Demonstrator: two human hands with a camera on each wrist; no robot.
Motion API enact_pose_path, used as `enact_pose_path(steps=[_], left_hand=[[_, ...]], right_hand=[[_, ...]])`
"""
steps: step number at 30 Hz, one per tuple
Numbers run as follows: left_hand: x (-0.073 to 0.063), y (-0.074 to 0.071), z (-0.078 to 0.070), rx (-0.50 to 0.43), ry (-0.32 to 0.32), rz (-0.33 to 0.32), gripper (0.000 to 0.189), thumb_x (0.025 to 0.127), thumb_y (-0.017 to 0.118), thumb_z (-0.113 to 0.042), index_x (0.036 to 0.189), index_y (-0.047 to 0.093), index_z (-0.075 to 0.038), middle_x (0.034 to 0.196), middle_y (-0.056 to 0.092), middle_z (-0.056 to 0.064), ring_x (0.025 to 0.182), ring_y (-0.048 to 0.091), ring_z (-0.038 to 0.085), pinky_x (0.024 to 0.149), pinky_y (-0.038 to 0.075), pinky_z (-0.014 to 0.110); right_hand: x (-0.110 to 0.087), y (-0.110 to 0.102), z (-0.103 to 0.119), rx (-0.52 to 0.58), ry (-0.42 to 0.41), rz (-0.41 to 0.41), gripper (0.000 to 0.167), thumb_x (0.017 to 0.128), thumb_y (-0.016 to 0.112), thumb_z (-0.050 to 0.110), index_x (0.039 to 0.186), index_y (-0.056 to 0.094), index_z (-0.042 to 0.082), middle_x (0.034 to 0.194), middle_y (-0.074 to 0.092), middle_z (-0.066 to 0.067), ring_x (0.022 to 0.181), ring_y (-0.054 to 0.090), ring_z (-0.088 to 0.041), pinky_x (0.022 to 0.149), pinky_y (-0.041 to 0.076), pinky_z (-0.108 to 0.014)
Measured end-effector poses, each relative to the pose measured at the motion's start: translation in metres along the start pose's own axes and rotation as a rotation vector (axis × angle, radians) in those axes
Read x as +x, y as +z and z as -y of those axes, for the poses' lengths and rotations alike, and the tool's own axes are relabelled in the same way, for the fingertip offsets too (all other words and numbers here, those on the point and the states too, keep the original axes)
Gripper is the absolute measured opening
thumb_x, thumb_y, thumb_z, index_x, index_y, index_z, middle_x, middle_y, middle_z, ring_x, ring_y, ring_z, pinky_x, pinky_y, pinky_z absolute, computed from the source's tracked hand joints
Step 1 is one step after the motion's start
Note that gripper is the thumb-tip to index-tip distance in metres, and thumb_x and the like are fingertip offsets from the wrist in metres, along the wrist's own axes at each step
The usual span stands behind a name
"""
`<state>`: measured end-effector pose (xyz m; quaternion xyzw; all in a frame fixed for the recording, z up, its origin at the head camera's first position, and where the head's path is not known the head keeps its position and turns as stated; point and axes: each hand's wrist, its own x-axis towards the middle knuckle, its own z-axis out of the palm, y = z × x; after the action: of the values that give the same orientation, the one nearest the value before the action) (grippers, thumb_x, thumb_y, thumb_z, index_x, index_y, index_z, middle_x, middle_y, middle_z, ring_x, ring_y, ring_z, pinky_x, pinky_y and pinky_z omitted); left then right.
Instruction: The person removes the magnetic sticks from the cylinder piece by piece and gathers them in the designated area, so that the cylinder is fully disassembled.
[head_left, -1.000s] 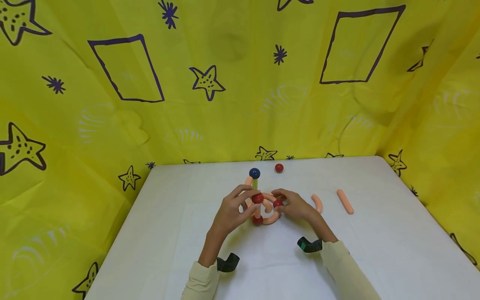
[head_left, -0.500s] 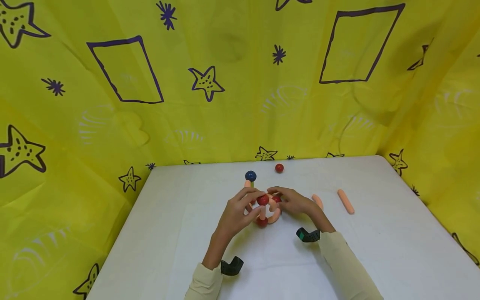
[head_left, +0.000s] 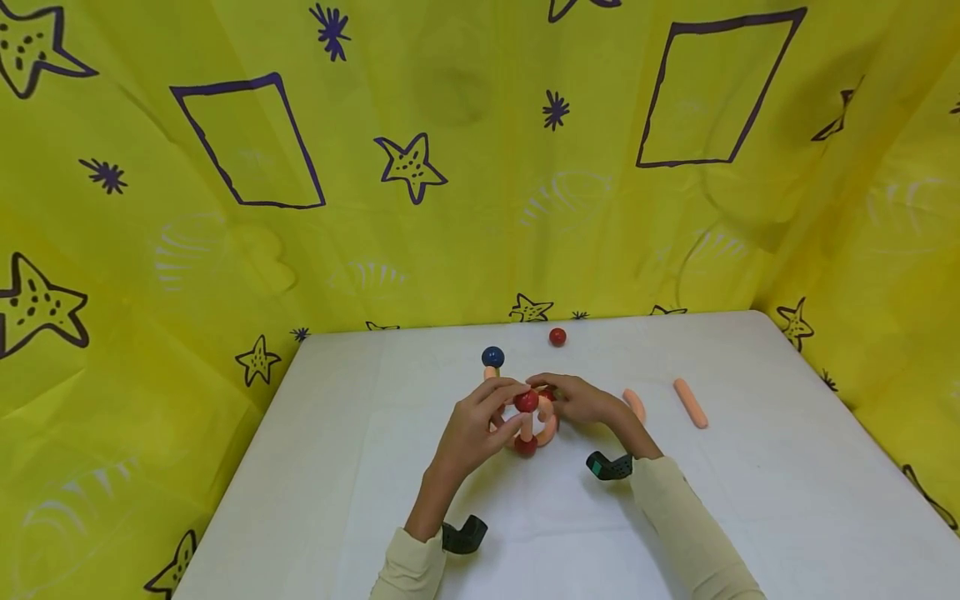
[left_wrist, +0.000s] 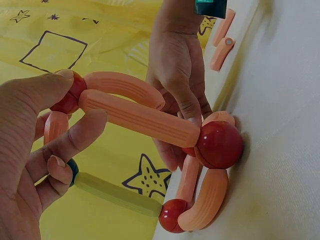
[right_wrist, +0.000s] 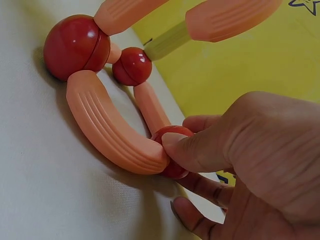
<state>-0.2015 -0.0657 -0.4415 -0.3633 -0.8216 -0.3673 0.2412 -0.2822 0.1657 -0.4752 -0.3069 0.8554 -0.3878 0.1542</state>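
From where I stand, the ball-and-rod frame sits around the middle of the white tabletop, a glossy little construction of red balls joined by ribbed peach rods. Curved rods form a ring low against the cloth, and a straight rod climbs from the front red ball to the upper red ball. At the far left, a yellow-green rod rises toward a blue ball. Both hands are busy with it: the left hand reaches in from the side and pinches the upper red ball between thumb and fingers, while the right hand comes in low, its thumb pressed over a ring ball that it grips. A loose red ball lies beyond the frame, and a loose curved rod and a loose straight rod rest to the right. Compared with a second ago, the frame has turned a little: the blue ball has swung leftward, the front ball has edged right, and the right hand has moved inward, closer to the left. The loose pieces stay put.
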Motion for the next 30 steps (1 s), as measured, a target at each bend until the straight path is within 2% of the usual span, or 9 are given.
enact_pose_path(steps=[3,7,12,15,18,21,25,30], left_hand=[[0.0,0.001,0.0,0.001,-0.001,0.005,0.035,0.087,0.074,-0.016,0.12,0.064,-0.011,0.116,0.064,0.003,0.074,0.057,0.009,0.061,0.049,0.011],[0.0,0.001,0.0,-0.005,-0.007,0.007,0.034,0.088,0.073,-0.017,0.121,0.064,-0.012,0.115,0.064,0.002,0.073,0.056,0.008,0.061,0.049,0.012],[-0.001,0.003,0.001,-0.022,-0.018,0.019,0.037,0.086,0.075,-0.015,0.121,0.064,-0.014,0.115,0.064,0.002,0.076,0.059,0.009,0.063,0.049,0.01],[-0.002,0.004,0.002,-0.031,-0.021,0.026,0.039,0.085,0.076,-0.015,0.122,0.064,-0.013,0.116,0.064,0.003,0.076,0.06,0.009,0.064,0.049,0.009],[-0.002,0.004,0.001,-0.031,-0.029,0.027,0.039,0.085,0.076,-0.017,0.123,0.064,-0.014,0.116,0.064,0.002,0.078,0.059,0.008,0.064,0.048,0.009],[-0.003,0.004,0.002,-0.038,-0.037,0.017,0.039,0.085,0.076,-0.015,0.122,0.064,-0.014,0.116,0.065,0.002,0.078,0.058,0.008,0.064,0.048,0.01],[-0.002,0.004,0.002,-0.042,-0.039,0.001,0.04,0.084,0.077,-0.014,0.122,0.064,-0.012,0.115,0.065,0.002,0.075,0.057,0.01,0.062,0.049,0.012],[-0.001,0.004,0.001,-0.05,-0.067,0.004,0.038,0.086,0.076,-0.015,0.121,0.065,-0.012,0.115,0.066,0.001,0.075,0.056,0.009,0.062,0.05,0.014]], right_hand=[[-0.001,0.0,0.0,0.012,0.019,-0.01,0.047,0.093,0.053,-0.001,0.139,0.051,0.009,0.138,0.055,-0.018,0.122,0.052,-0.037,0.105,0.038,-0.061],[-0.003,0.001,-0.002,0.033,0.031,-0.045,0.043,0.096,0.048,0.001,0.138,0.052,0.008,0.138,0.055,-0.018,0.123,0.053,-0.039,0.104,0.04,-0.06],[-0.007,0.001,0.0,0.06,0.073,-0.183,0.032,0.101,0.047,0.01,0.131,0.056,0.004,0.131,0.06,-0.017,0.121,0.056,-0.037,0.101,0.045,-0.056],[-0.01,-0.001,0.006,0.104,0.053,-0.267,0.031,0.102,0.05,0.017,0.127,0.059,0.001,0.125,0.063,-0.018,0.116,0.058,-0.036,0.098,0.048,-0.054],[-0.014,-0.003,0.013,0.176,-0.016,-0.298,0.032,0.102,0.051,0.021,0.123,0.061,-0.001,0.119,0.065,-0.021,0.109,0.063,-0.036,0.095,0.05,-0.052],[-0.017,-0.003,0.017,0.249,-0.074,-0.273,0.03,0.102,0.052,0.021,0.122,0.063,0.001,0.117,0.066,-0.019,0.104,0.065,-0.029,0.094,0.053,-0.043],[-0.022,-0.003,0.019,0.306,-0.14,-0.196,0.026,0.099,0.056,0.016,0.122,0.064,0.005,0.119,0.067,-0.015,0.106,0.064,-0.015,0.092,0.052,-0.029],[-0.026,-0.002,0.023,0.338,-0.151,-0.121,0.023,0.095,0.063,0.015,0.117,0.067,0.009,0.115,0.068,-0.012,0.102,0.062,-0.014,0.088,0.053,-0.029]])
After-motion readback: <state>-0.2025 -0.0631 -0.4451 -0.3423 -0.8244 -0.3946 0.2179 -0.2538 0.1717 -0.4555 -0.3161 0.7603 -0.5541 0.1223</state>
